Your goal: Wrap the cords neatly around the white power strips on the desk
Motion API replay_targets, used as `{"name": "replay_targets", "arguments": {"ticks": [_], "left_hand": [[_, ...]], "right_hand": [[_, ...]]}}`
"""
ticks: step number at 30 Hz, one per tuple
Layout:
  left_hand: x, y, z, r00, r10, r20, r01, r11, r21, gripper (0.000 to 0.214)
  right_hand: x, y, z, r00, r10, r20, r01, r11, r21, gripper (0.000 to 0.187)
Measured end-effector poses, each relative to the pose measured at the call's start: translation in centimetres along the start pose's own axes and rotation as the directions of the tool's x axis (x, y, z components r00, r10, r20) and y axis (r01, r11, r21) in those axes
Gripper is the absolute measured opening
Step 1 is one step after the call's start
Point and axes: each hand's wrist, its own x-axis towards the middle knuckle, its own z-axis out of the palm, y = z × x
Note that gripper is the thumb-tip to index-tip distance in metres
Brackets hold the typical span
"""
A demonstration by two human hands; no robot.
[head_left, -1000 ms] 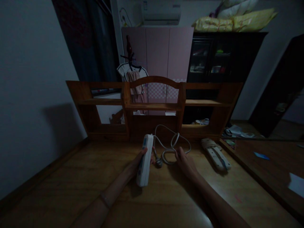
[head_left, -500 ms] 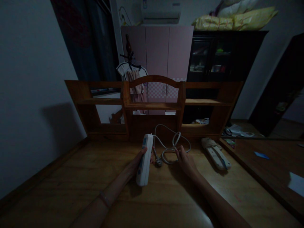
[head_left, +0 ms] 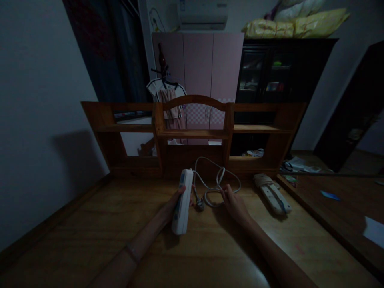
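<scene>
My left hand (head_left: 173, 204) is closed round a white power strip (head_left: 184, 208), which stands tilted on its edge with its blue-marked socket face turned left. From the strip's far end runs a white cord (head_left: 207, 160), looped loosely over the desk. The fingers of my right hand (head_left: 232, 200) pinch the cord where its loops cross. Between my two hands the plug (head_left: 199, 205) lies near the wood, beside my left fingertips. Part of the strip's face is hidden by my left hand.
To the right lies a second power strip (head_left: 276, 198) with its cord wrapped round one end. A wooden shelf unit (head_left: 192, 134) rises along the desk's back edge. Beyond the desk's right edge, a blue card (head_left: 330, 195) and a white paper (head_left: 375, 231) rest on another wooden surface.
The cord's upright loop has shifted slightly to the left along with my right fingers. My left hand and the power strip look almost the same.
</scene>
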Motion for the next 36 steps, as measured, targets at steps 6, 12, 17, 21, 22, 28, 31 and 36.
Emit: {"name": "replay_targets", "arguments": {"ticks": [6, 12, 17, 21, 22, 28, 31, 36], "left_hand": [[-0.24, 0.13, 0.23, 1.0, -0.006, -0.014, 0.006, 1.0, -0.018, 0.054], [-0.2, 0.05, 0.22, 0.999, -0.005, -0.032, 0.004, 1.0, -0.027, 0.052], [-0.21, 0.19, 0.27, 1.0, 0.002, -0.031, -0.002, 1.0, 0.008, 0.054], [-0.29, 0.34, 0.5, 1.0, 0.019, -0.005, -0.019, 1.0, 0.002, 0.052], [-0.27, 0.33, 0.49, 1.0, 0.013, -0.008, -0.013, 1.0, -0.005, 0.051], [0.0, 0.04, 0.19, 1.0, 0.002, -0.02, -0.002, 1.0, -0.006, 0.052], [-0.05, 0.14, 0.32, 1.0, 0.012, -0.022, -0.012, 1.0, 0.008, 0.052], [0.03, 0.05, 0.28, 0.999, -0.007, -0.039, 0.007, 1.0, -0.005, 0.052]], "right_hand": [[-0.05, 0.3, 0.25, 1.0, -0.026, 0.001, 0.026, 1.0, -0.009, 0.026], [-0.05, 0.36, 0.31, 1.0, -0.023, 0.019, 0.023, 0.999, -0.036, 0.029], [-0.09, 0.37, 0.21, 0.999, -0.034, 0.022, 0.034, 0.999, -0.023, 0.03], [-0.23, 0.58, 0.29, 0.999, -0.043, 0.021, 0.044, 0.999, -0.024, 0.03], [-0.26, 0.61, 0.31, 0.999, -0.049, 0.02, 0.05, 0.998, -0.027, 0.03], [-0.23, 0.34, 0.03, 0.998, -0.046, 0.037, 0.045, 0.999, 0.031, 0.027], [-0.24, 0.09, -0.25, 0.998, -0.044, 0.053, 0.042, 0.999, 0.03, 0.028], [-0.3, -0.15, -0.52, 0.993, -0.063, 0.096, 0.059, 0.997, 0.049, 0.029]]}}
